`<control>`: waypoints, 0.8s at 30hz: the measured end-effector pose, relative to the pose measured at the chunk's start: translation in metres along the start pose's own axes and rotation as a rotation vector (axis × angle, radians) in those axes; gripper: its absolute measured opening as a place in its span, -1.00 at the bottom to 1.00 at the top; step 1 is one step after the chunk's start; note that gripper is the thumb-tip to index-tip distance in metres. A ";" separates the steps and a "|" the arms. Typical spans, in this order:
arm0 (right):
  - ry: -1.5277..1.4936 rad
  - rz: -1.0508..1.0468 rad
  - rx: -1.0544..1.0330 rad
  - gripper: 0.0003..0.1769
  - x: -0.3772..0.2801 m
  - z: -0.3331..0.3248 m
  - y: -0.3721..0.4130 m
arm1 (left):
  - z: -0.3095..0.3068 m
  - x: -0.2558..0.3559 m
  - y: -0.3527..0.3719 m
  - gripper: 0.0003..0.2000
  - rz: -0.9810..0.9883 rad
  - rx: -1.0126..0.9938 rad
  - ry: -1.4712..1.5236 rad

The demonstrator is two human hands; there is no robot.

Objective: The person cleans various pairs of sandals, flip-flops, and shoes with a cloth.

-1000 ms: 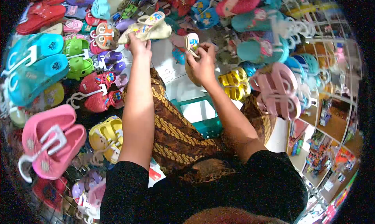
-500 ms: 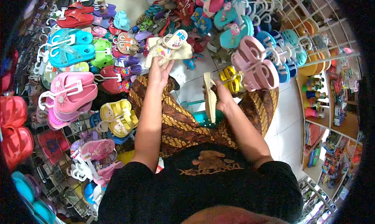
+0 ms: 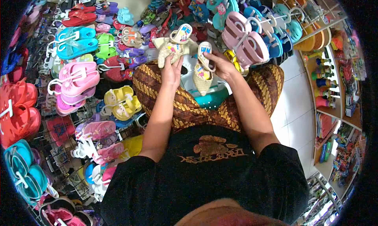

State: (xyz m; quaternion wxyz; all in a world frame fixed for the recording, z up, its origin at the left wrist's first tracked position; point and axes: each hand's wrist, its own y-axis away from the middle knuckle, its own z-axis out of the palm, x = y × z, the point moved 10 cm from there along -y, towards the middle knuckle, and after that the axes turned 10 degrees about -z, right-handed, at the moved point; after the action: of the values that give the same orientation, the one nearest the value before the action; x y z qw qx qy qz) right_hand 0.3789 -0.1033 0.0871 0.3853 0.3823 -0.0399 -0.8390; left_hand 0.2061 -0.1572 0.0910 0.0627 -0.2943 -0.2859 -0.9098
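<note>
My left hand [image 3: 172, 73] is closed on a cream woven child's sandal [image 3: 168, 52], its printed insole facing up and its heel pointing away from me. Cream material [image 3: 192, 48] shows behind that sandal; what it is I cannot make out. Level with it, my right hand [image 3: 225, 66] grips a matching sandal [image 3: 203, 81] by the heel part, thumb on the side. This one's woven toe points down towards my lap, and its printed insole [image 3: 204, 48] shows. The two sandals are apart, side by side.
Racks of hanging children's sandals rise on the left, including a pink pair [image 3: 80, 79] and a yellow pair [image 3: 122, 102]. A pale pink pair [image 3: 246, 40] hangs close to my right hand. Below is a teal perforated stool [image 3: 212, 101]; wooden shelves [image 3: 321, 104] stand right.
The right sandal has turned from edge-on to showing its insole and moved up and left, closer to the left one. My left hand has shifted slightly right. The view has tilted somewhat.
</note>
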 end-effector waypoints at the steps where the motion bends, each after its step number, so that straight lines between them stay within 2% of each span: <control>1: -0.028 -0.035 -0.018 -0.60 -0.001 0.000 -0.002 | -0.006 -0.006 -0.001 -0.53 -0.016 0.003 -0.033; 6: -0.207 -0.092 0.038 -0.62 -0.005 -0.004 0.002 | -0.025 -0.030 0.009 -0.51 -0.096 0.036 -0.212; 9: -0.210 -0.150 0.051 -0.64 -0.007 -0.005 0.004 | -0.021 -0.028 0.023 -0.61 -0.093 0.034 -0.334; 10: -0.174 -0.157 -0.008 -0.64 -0.009 -0.001 0.007 | -0.018 -0.026 0.025 -0.64 -0.091 0.032 -0.373; 12: -0.099 -0.170 -0.124 -0.61 -0.018 0.013 0.016 | -0.033 -0.024 0.020 -0.66 -0.095 0.069 -0.427; 13: -0.065 -0.127 -0.117 -0.48 -0.017 0.014 0.019 | -0.039 -0.026 0.018 -0.64 -0.121 0.053 -0.412; 14: -0.056 -0.149 -0.084 -0.45 -0.021 0.016 0.023 | -0.040 -0.027 0.019 -0.63 -0.146 0.038 -0.395; 17: -0.078 -0.185 -0.029 -0.29 -0.023 0.017 0.025 | -0.048 -0.015 0.020 -0.60 -0.062 0.096 -0.436; 18: -0.123 -0.192 0.029 -0.29 -0.024 0.011 0.023 | -0.051 -0.010 0.019 -0.59 -0.041 0.106 -0.436; 19: -0.167 -0.199 0.087 -0.30 -0.025 0.007 0.022 | -0.047 0.006 0.026 -0.60 0.121 0.110 -0.696; 20: -0.208 -0.204 0.142 -0.31 -0.026 0.003 0.021 | -0.061 0.007 0.016 -0.63 0.178 0.088 -0.608; 21: -0.326 -0.139 0.008 -0.29 -0.007 -0.009 -0.004 | -0.058 0.007 0.014 -0.64 0.105 0.082 -0.507; 22: -0.301 -0.163 0.028 -0.31 -0.005 -0.014 -0.010 | -0.055 0.008 0.013 -0.66 0.035 0.073 -0.405; 24: -0.253 -0.213 0.066 -0.35 -0.012 -0.003 -0.008 | -0.053 0.012 0.009 -0.64 0.055 0.045 -0.357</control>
State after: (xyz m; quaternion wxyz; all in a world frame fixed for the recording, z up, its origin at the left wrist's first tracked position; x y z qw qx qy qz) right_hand 0.3806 -0.0889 0.0890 0.2733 0.2882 -0.0747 -0.9147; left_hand 0.1719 -0.1935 0.0672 0.0423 -0.4573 -0.3045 -0.8345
